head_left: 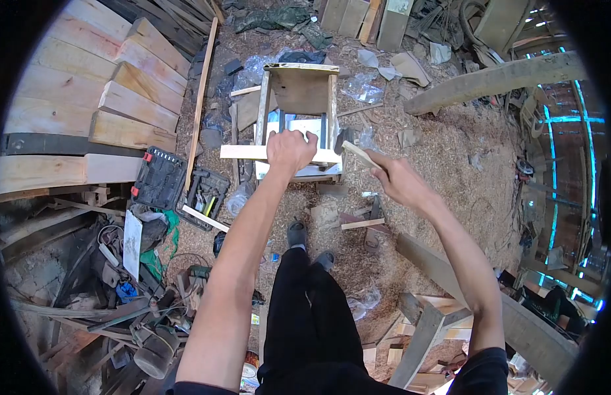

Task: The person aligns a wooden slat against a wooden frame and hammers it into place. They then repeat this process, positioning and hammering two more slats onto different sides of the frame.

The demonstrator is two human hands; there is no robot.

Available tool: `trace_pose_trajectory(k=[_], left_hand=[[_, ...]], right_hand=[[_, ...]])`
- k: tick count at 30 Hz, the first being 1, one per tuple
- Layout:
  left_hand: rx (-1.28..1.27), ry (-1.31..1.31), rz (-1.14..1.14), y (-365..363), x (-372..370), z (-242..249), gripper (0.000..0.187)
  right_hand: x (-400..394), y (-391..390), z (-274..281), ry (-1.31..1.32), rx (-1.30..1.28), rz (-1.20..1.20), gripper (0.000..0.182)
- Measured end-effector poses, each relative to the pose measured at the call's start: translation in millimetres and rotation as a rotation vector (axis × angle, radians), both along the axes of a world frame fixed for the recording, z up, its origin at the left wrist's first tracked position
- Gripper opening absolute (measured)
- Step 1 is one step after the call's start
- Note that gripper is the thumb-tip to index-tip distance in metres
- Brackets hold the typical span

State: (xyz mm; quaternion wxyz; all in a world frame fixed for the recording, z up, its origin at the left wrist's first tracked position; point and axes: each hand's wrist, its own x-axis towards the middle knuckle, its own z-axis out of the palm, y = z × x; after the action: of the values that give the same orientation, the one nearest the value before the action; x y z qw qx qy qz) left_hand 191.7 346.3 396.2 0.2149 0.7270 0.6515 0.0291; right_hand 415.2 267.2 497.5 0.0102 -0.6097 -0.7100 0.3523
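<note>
A person works over a wooden box (302, 91) on a shaving-strewn floor (463, 171); the left hand (291, 153) is curled down over a pale strip (243, 152), fingers bent around it; the strip lies crosswise over the near end of the box, its left end jutting past the box's side; the right hand (404, 183) grips a hammer (362, 154) by its pale handle, fingers wrapped close; the dark head is just beside the box's right side, near the strip's right end, though whether it touches the box cannot be told.

To the left, an unfolded black toolcase (159, 176) leans by a stack of planks (72, 92), with a tool tray (212, 187) just right of it; a long batten (201, 99) runs from the tray toward the far side; near left, green cloth (162, 253) lies among scrap; a heavy beam (496, 82) stretches across the far right; the person's shoes (297, 234) stand on the near side of the box.
</note>
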Motion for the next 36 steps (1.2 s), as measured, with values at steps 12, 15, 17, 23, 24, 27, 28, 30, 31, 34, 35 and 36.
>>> trace_pose_trajectory(k=[12, 15, 17, 23, 24, 27, 28, 30, 31, 34, 35, 36], left_hand=[[0.098, -0.011, -0.021, 0, -1, -9, 0.052], [0.079, -0.006, -0.016, 0, -1, -10, 0.052], [0.091, 0.001, -0.022, 1, -1, -11, 0.052], [0.116, -0.004, -0.021, 2, -2, -6, 0.051], [0.105, -0.003, -0.017, 1, -1, -7, 0.051], [0.094, -0.011, -0.013, 0, -1, -7, 0.051], [0.094, -0.007, -0.012, 0, -2, -6, 0.051], [0.016, -0.001, -0.001, 2, -2, -4, 0.054], [0.01, -0.003, -0.002, 0, 0, -5, 0.054], [0.044, -0.007, -0.004, 2, -1, -8, 0.054], [0.04, -0.008, -0.002, 2, -1, -8, 0.053], [0.042, -0.011, -0.002, 3, -2, -8, 0.053]], right_hand=[[7, 8, 10, 0.1, -0.163, -0.132, 0.042], [17, 17, 9, 0.271, -0.442, -0.39, 0.039], [23, 20, 0, 0.346, -0.386, -0.447, 0.039], [38, 28, -10, 0.282, -0.394, -0.334, 0.041], [35, 26, -6, 0.279, -0.399, -0.336, 0.041], [23, 26, -10, 0.195, -0.344, -0.197, 0.041], [27, 26, -10, 0.199, -0.344, -0.195, 0.041], [32, 26, -5, 0.271, -0.316, -0.287, 0.039], [29, 20, -4, 0.268, -0.321, -0.289, 0.039], [11, -6, -12, 0.29, 0.147, -0.34, 0.035], [7, -21, -22, 0.289, 0.205, -0.308, 0.036], [2, -31, -26, 0.287, 0.269, -0.276, 0.037]])
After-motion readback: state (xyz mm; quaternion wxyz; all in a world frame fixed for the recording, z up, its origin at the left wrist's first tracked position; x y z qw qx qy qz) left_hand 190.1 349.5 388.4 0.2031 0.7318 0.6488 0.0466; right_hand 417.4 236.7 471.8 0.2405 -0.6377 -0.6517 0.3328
